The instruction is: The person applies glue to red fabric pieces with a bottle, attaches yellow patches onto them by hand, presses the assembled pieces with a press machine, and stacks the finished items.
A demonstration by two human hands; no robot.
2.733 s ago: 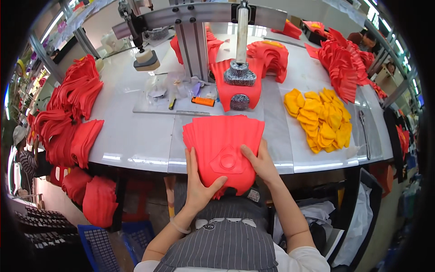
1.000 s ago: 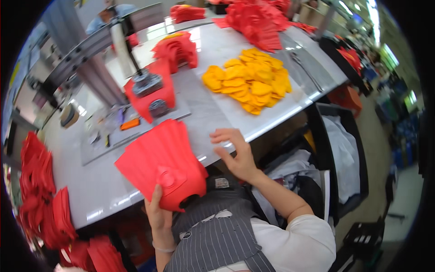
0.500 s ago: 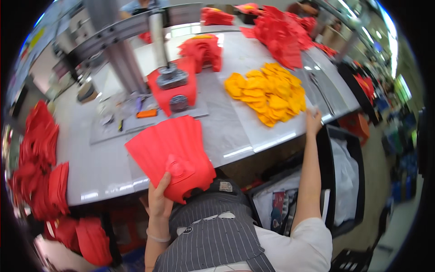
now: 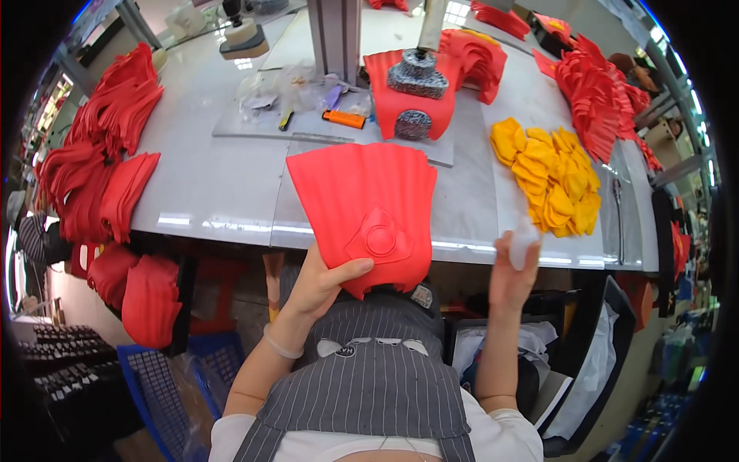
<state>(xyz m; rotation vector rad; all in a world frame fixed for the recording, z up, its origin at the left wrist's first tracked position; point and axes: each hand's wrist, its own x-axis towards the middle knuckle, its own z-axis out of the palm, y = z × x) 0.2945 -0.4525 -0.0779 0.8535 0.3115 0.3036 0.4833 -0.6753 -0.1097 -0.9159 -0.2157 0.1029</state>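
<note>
A wide red moulded piece (image 4: 368, 185), ridged and fan-shaped with a raised diamond and ring near its lower end, is tilted up over the table's front edge. My left hand (image 4: 319, 283) grips its lower left side, thumb on the front face; the other fingers are hidden behind it. My right hand (image 4: 509, 281) is closed around a small translucent white bottle (image 4: 524, 243), just in front of the table edge and apart from the red piece. A heap of yellow soft pieces (image 4: 556, 185) lies on the table beyond that hand.
On the table (image 4: 208, 196) stand a metal post (image 4: 336, 38) and a grey rough-textured block (image 4: 416, 75) on another red piece. An orange lighter (image 4: 343, 118) lies nearby. Stacked red pieces (image 4: 115, 108) sit at left, a red pile (image 4: 589, 92) at right. A black bin (image 4: 573, 377) stands below.
My right hand has come back from the table beside the yellow heap, and the white bottle now shows in it. My left hand still holds the red piece. The view has turned left.
</note>
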